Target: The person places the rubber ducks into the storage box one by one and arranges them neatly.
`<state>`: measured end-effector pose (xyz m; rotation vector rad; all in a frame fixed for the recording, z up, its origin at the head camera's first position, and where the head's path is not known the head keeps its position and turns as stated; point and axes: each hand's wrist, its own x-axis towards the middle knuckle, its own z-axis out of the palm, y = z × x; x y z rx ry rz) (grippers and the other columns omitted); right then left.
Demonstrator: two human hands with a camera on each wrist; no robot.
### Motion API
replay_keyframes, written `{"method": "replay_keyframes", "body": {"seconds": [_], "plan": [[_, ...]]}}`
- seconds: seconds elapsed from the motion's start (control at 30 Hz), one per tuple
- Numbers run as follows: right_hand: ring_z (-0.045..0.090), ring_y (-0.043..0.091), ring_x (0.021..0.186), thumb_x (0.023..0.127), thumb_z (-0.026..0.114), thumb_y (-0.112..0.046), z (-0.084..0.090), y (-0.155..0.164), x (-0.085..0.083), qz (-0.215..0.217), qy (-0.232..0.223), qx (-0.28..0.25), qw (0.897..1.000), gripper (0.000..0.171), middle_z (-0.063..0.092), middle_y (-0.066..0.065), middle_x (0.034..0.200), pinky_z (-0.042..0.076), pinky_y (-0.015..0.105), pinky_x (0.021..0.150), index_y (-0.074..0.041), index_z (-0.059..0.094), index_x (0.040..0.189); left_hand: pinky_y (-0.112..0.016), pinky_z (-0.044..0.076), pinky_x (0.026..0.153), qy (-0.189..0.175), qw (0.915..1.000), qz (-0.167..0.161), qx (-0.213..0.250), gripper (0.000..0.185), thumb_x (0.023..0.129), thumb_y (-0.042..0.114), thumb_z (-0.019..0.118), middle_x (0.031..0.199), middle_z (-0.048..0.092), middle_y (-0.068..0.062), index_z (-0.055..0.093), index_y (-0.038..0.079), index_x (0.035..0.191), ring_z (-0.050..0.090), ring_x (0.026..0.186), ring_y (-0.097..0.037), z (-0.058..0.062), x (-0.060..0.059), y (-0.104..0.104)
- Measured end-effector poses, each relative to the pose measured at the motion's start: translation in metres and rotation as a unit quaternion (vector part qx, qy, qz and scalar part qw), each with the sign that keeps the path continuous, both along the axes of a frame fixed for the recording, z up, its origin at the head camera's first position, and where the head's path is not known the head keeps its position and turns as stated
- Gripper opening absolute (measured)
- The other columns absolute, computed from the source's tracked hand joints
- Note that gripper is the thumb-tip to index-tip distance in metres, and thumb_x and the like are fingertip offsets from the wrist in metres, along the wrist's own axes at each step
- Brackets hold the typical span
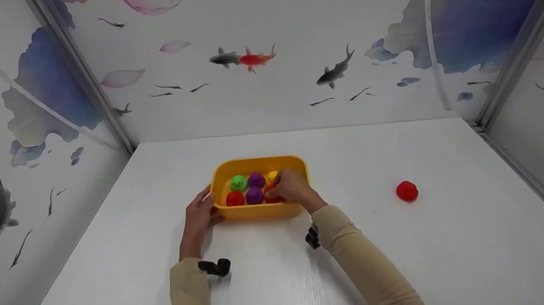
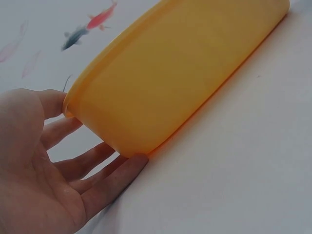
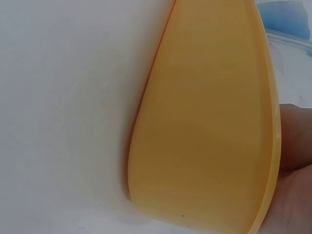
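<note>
While both hands work at a yellow tub, this is how the scene is laid out.

Tub: a yellow plastic tub (image 1: 261, 210) with rounded corners sits on the white bench (image 1: 404, 258), near the middle and a little towards the person.
Left hand: the left hand (image 1: 199, 215) rests against the tub's left end, fingers (image 2: 109, 183) nearly straight and spread along the outer wall, thumb by the rim; it steadies the tub without curling round it.
Right hand: the right hand (image 1: 291, 185) reaches over the rim into the tub's right side, fingers bent down onto a red toy (image 1: 271, 198) at the front right; whether it has pinched the toy cannot be told, because the hand covers most of it.
Inside the tub: a green toy (image 1: 238, 182) at back left, a purple toy (image 1: 256, 180) beside it, a yellow toy (image 1: 272, 175) at back right touching the right hand, a second red toy (image 1: 235, 198) at front left, and another purple toy (image 1: 254, 196) at front middle.
Loose ball: a red ball (image 1: 407, 191) lies on the bench, well apart to the right of the tub.
Sleeves: both arms wear beige sleeves (image 1: 360, 256).
Walls: white panels printed with fish (image 1: 256, 58) stand round the bench.
</note>
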<state>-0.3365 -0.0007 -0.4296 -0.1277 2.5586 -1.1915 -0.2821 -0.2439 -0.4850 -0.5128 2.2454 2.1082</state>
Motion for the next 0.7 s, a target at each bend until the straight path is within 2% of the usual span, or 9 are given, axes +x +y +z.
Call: {"method": "replay_keyframes", "body": {"seconds": [0.17, 0.33, 0.43, 0.5, 0.7], "plan": [[0.061, 0.021, 0.087, 0.087, 0.077, -0.014, 0.001, -0.001, 0.001, 0.007, -0.009, 0.003, 1.000, 0.029, 0.068, 0.010, 0.107, 0.059, 0.027, 0.080, -0.003, 0.068, 0.113, -0.029, 0.060, 0.089, -0.008, 1.0000, 0.003, -0.005, 0.051, 0.106, 0.037, 0.046, 0.144, 0.057, -0.011, 0.038, 0.027, 0.156, 0.066, 0.096, -0.016, 0.001, 0.000, 0.001], [0.060, 0.023, 0.095, 0.088, 0.077, -0.018, 0.009, 0.008, 0.003, 0.029, 0.008, 0.018, 0.999, 0.030, 0.068, 0.010, 0.113, 0.059, 0.032, 0.091, -0.004, 0.070, 0.114, -0.028, 0.059, 0.090, -0.010, 0.9999, 0.001, -0.010, 0.051, 0.106, 0.038, 0.046, 0.147, 0.055, -0.009, 0.037, 0.028, 0.156, 0.065, 0.100, -0.018, -0.001, 0.000, 0.002], [0.061, 0.024, 0.102, 0.088, 0.077, -0.019, 0.019, 0.020, 0.006, 0.042, 0.035, 0.023, 0.998, 0.031, 0.069, 0.010, 0.119, 0.057, 0.035, 0.097, -0.005, 0.071, 0.115, -0.028, 0.059, 0.091, -0.007, 0.9999, -0.005, -0.013, 0.052, 0.106, 0.038, 0.044, 0.148, 0.054, -0.010, 0.036, 0.027, 0.156, 0.065, 0.100, -0.018, -0.002, 0.001, 0.002], [0.063, 0.024, 0.101, 0.089, 0.077, -0.020, 0.027, 0.031, 0.010, 0.056, 0.053, 0.024, 0.997, 0.034, 0.068, 0.010, 0.120, 0.058, 0.036, 0.096, -0.004, 0.070, 0.118, -0.028, 0.059, 0.091, -0.008, 0.9999, -0.005, -0.014, 0.052, 0.107, 0.037, 0.044, 0.147, 0.055, -0.011, 0.036, 0.027, 0.157, 0.065, 0.099, -0.018, -0.003, 0.001, 0.003], [0.061, 0.028, 0.114, 0.091, 0.075, -0.023, 0.057, 0.068, 0.029, 0.082, 0.098, 0.022, 0.991, 0.034, 0.066, 0.011, 0.123, 0.055, 0.040, 0.101, -0.008, 0.070, 0.121, -0.027, 0.059, 0.088, -0.005, 0.9999, 0.006, -0.009, 0.051, 0.106, 0.037, 0.046, 0.148, 0.054, -0.009, 0.038, 0.027, 0.156, 0.064, 0.101, -0.019, 0.000, 0.000, 0.001]]}}
